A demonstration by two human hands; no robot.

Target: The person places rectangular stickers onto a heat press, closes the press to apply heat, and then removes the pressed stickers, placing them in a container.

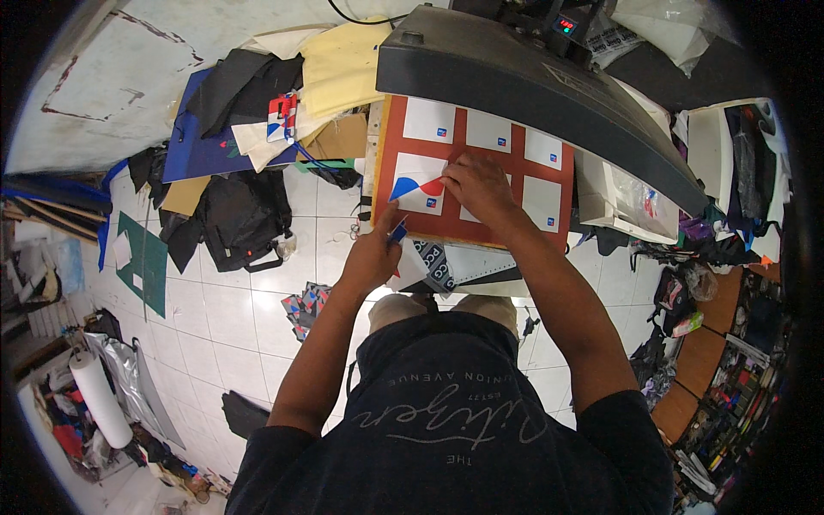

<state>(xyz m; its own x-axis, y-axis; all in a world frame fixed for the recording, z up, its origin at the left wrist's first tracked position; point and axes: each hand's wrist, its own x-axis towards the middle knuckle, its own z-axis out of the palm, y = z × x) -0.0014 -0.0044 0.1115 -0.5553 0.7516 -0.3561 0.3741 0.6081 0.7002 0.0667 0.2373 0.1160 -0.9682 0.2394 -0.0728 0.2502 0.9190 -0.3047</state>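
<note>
On the reddish-brown lower bed point(457, 137) of a heat press lie several white rectangular pieces point(541, 202), most showing a small blue printed mark. My right hand point(481, 184) pinches the right end of a red, white and blue printed piece point(412, 185), which lies over one white rectangle in the near left part of the bed. My left hand point(374, 256) is at the bed's near left corner, its index fingertip at the blue end of that piece. Its other fingers are curled round a small blue-and-white printed piece point(398, 230), partly hidden.
The dark upper plate point(532, 94) of the press overhangs the bed's far side. Black bags point(240, 215) and fabric lie to the left. Several printed pieces point(306, 309) are piled on the tiled floor. An open white box point(614, 199) stands right of the bed.
</note>
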